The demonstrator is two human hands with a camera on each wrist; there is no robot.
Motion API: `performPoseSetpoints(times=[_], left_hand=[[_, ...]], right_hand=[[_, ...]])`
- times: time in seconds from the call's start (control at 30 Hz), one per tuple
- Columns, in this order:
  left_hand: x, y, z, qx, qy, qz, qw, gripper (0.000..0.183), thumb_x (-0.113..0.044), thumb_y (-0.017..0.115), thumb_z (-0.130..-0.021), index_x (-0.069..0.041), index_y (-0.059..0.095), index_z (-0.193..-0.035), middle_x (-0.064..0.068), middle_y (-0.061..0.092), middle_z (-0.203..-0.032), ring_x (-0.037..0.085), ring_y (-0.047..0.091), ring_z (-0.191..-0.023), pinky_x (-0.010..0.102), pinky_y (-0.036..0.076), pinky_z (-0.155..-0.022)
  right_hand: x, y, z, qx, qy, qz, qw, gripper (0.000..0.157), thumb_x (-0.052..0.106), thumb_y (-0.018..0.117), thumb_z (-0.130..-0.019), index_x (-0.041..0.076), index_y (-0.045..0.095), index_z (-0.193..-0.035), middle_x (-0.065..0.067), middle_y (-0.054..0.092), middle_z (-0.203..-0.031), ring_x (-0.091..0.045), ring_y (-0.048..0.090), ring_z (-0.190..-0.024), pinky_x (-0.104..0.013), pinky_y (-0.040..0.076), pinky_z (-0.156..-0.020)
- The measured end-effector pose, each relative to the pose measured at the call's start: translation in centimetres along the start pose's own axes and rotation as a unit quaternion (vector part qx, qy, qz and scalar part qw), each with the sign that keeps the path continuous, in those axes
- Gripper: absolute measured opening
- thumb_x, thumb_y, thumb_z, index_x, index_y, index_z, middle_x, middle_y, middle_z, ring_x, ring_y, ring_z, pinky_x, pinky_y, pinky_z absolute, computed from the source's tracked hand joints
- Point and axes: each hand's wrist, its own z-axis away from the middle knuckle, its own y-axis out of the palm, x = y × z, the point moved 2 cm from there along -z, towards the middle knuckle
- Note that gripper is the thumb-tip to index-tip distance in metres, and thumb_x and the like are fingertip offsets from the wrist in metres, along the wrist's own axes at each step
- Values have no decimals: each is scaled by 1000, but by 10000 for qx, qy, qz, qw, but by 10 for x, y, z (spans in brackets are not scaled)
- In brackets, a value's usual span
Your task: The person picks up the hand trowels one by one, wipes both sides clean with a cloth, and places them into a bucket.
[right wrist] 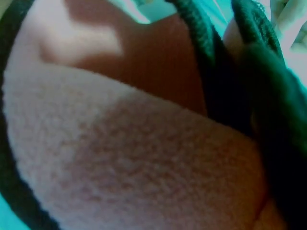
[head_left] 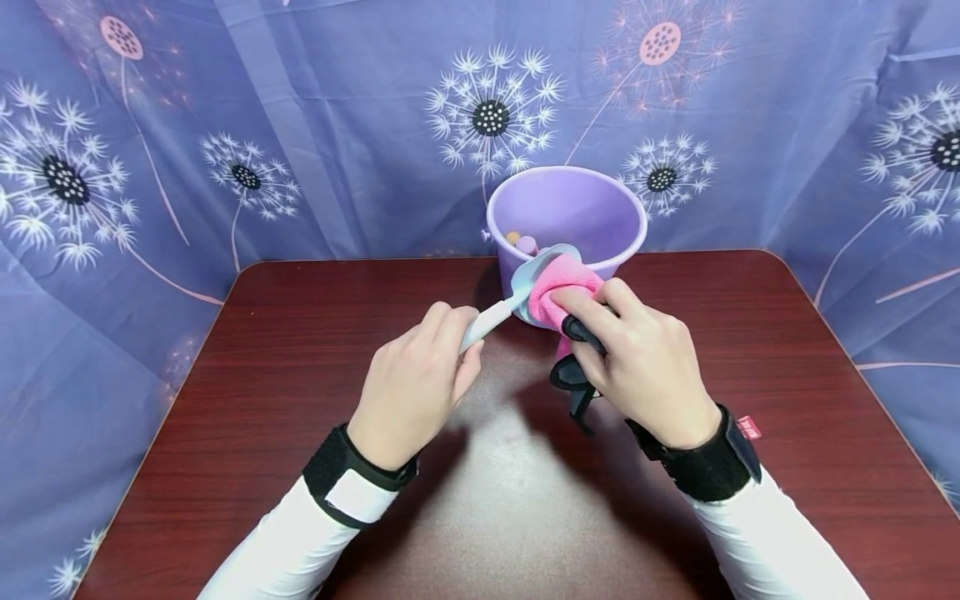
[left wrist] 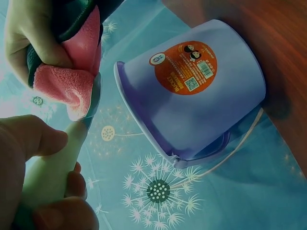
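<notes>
My left hand (head_left: 416, 375) grips the white handle of a light-blue tool with a curved, spoon-like head (head_left: 529, 277). Against that head my right hand (head_left: 645, 358) holds a bunched pink cloth (head_left: 551, 293) with dark edging, whose loose part hangs below the fingers. The cloth hides much of the tool's head. In the left wrist view, the pale handle (left wrist: 53, 172) lies between thumb and fingers, and the cloth (left wrist: 72, 88) wraps the tool's far end. Folded pink cloth (right wrist: 144, 163) fills most of the right wrist view.
Just behind the hands stands a purple bucket (head_left: 633, 237) with small yellow and pinkish-purple pieces inside. An orange label (left wrist: 187, 67) is stuck to its side. Underneath is a dark red-brown wooden table (head_left: 315, 358), and a blue dandelion-print curtain (head_left: 360, 125) hangs behind and at the sides.
</notes>
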Motion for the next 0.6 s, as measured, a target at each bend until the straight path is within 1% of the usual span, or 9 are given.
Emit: performPoseSetpoints(times=[0.2, 0.4, 0.6], left_hand=[[0, 0, 1, 147, -107, 122, 9998, 23, -8, 68, -97, -5, 62, -119, 4, 56, -90, 17, 53, -61, 36, 48, -47], [1, -1, 0, 189, -148, 130, 9996, 21, -14, 70, -100, -6, 63, -118, 6, 59, -93, 19, 56, -64, 38, 50, -49], [6, -3, -1, 199, -276, 178, 9993, 22, -16, 72, -100, -6, 64, -119, 6, 61, -94, 19, 55, -61, 38, 49, -47]], right_hand=[[2, 1, 0, 94, -188, -171, 9996, 35, 15, 59, -96, 18, 73, -127, -6, 52, -88, -16, 36, -50, -35, 33, -41], [3, 1, -1, 292, -370, -397, 9981, 36, 11, 61, -92, 18, 74, -125, -3, 53, -89, -14, 38, -52, -33, 34, -42], [8, -1, -3, 206, -574, -568, 9965, 32, 14, 58, -94, 19, 75, -121, -1, 54, -89, -11, 39, -55, -31, 34, -43]])
